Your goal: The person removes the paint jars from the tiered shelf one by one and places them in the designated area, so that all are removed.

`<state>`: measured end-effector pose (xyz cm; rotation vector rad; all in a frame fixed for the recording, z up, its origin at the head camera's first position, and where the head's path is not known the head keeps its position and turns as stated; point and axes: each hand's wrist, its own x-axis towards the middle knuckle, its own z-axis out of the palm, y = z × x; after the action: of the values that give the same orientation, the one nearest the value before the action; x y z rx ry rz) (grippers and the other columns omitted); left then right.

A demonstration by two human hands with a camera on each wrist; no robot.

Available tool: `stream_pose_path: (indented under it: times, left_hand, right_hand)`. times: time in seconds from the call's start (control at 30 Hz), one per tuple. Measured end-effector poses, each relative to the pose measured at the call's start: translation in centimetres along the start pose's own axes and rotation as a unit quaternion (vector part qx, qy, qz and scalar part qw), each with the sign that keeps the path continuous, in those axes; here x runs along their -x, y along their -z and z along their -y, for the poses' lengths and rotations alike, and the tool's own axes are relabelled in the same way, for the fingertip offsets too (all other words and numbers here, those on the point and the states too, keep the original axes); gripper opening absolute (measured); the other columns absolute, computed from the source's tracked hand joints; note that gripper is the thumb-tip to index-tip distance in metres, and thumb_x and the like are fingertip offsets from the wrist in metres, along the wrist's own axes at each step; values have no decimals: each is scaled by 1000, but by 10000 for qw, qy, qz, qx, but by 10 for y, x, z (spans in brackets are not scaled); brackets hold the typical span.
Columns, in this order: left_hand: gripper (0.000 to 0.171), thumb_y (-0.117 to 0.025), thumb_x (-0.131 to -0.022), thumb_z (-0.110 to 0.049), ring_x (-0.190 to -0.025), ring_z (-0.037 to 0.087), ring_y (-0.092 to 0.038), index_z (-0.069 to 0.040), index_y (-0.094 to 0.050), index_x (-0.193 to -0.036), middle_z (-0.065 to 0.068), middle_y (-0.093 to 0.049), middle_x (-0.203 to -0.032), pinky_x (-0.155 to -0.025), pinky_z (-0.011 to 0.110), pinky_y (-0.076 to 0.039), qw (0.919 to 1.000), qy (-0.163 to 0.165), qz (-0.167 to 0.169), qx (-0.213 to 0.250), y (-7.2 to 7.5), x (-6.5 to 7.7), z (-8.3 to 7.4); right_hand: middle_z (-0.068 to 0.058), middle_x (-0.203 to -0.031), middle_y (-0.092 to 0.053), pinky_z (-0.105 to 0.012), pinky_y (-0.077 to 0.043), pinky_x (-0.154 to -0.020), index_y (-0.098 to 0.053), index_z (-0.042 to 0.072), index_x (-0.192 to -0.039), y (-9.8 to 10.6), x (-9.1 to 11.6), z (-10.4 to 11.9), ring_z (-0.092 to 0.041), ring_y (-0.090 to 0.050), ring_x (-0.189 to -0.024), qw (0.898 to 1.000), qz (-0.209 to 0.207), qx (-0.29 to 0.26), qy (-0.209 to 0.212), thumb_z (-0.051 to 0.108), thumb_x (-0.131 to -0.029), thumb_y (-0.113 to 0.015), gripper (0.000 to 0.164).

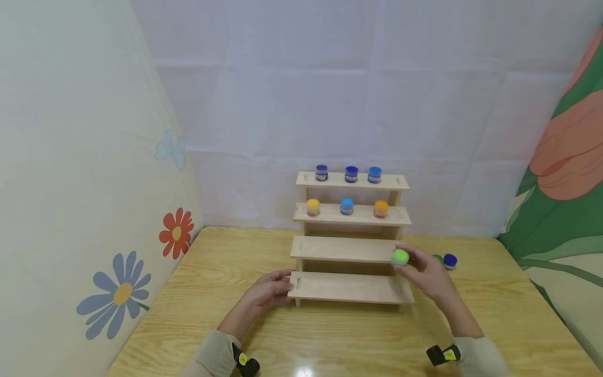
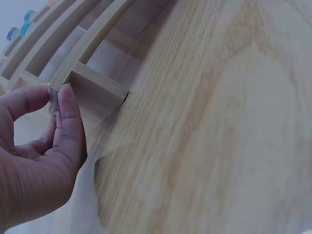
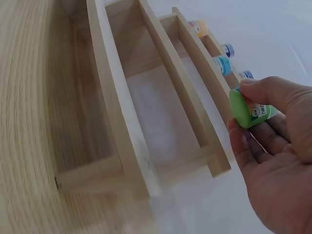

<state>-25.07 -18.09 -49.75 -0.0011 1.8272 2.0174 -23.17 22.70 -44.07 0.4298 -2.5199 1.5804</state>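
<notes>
The left hand [image 1: 267,290] gripped the bottom shelf [image 1: 348,287] while the right hand [image 1: 427,273], fingers pinching the green jar [image 1: 400,257] near the 3rd shelf down [image 1: 346,249], seemed mid-placement, needing a gentle lowering.

Wooden rack [image 1: 348,250] bears 6 jars [image 1: 347,207]

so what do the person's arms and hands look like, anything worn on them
The left hand and right hand are ungloved. The left sleeve and right sleeve are pale beige. At each wrist sits a small black device with a yellow-green patch.
</notes>
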Motion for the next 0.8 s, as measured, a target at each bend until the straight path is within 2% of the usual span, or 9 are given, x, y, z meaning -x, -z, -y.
stream_pose_path:
  times: [0.1,0.23,0.33,0.5,0.8]
  left_hand:
    - [67,-63,-95,-3,-87,13,-66,11,-30,-152,13,-61,-120,-70,25,-57,10000,1,-3,1,-1,0,0]
    - [67,-62,-95,-2,-87,13,-66,11,-30,-152,14,-61,-121,-70,24,-57,10000,23,-47,-5,-1,1,0]
    - [67,-62,-95,-2,-87,13,-66,11,-30,-152,14,-61,-121,-70,24,-57,10000,23,-80,-5,-2,1,-1]
    - [65,-62,-96,-2,-87,13,-66,10,-31,-152,13,-60,-120,-70,24,-57,10000,7,-81,-7,-1,0,-1]
    - [66,-62,-96,-2,-87,14,-67,10,-30,-153,13,-60,-121,-70,25,-58,10000,-4,-15,-26,0,1,0]
  right_hand:
    - [-21,-134,-61,-18,-52,-85,-56,4,-142,8,5,-5,-30,-62,-117,9996,-115,186,-166,23,-94,-74,54]
    - [-24,-133,-61,-22,-56,-79,-55,1,-142,20,10,-13,-5,-63,-107,9994,-145,199,-251,21,-96,-72,54]
    - [-24,-133,-59,-20,-55,-82,-53,0,-143,28,13,-19,10,-56,-105,9995,-108,196,-222,22,-98,-70,53]
    - [-24,-135,-58,-17,-52,-85,-53,1,-143,42,20,-31,13,-54,-107,9995,-89,186,-253,25,-98,-69,53]
    - [-29,-137,-55,-14,-51,-84,-49,-2,-146,63,31,-49,16,-52,-102,9975,-144,514,-472,24,-99,-68,57]
